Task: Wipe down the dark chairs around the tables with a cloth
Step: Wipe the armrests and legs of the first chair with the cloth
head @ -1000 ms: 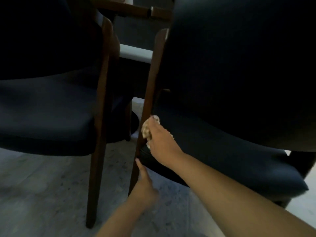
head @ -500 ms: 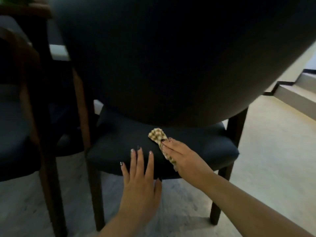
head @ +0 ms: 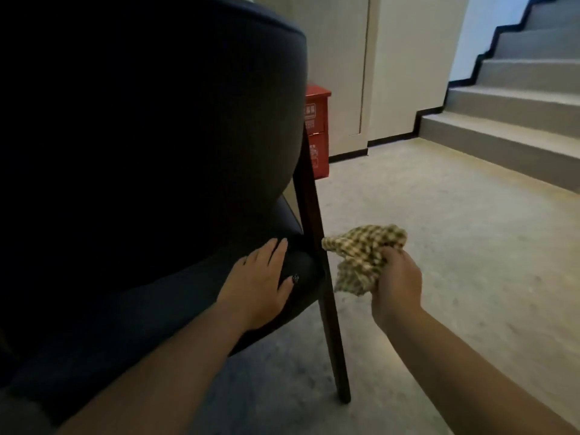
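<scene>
- Gripping a bunched checked cloth, the right hand has its fingers clamped on it just right of the chair leg, likely ready to wipe that wood.
- Left hand lies flat on the seat edge just left of the leg, fingers together and holding nothing, probably steadying the chair.
- Behind the leg stands 1 red box; stairs rise far right of it.
</scene>
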A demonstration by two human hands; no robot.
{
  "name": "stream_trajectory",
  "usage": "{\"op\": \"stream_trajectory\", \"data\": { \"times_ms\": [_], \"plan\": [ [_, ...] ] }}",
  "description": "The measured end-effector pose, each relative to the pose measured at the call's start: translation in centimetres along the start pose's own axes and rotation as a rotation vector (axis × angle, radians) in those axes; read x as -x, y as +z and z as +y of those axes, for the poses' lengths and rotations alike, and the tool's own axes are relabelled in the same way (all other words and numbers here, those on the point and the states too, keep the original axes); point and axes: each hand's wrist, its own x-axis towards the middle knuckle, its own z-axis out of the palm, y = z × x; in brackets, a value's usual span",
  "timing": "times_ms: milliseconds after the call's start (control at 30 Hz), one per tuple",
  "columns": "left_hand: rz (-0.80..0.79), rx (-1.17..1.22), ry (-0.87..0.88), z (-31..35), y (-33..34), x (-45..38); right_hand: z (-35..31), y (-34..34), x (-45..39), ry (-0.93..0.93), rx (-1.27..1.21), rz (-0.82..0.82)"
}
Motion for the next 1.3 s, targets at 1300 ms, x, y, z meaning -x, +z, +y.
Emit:
{"op": "stream_trajectory", "data": {
  "times_ms": [1300],
  "plan": [
    [0.176,0.048,0.038,-1.2,1.1,-1.1,9.1,6.5,-9.8,0.022,0.386,-0.405]
  ]
}}
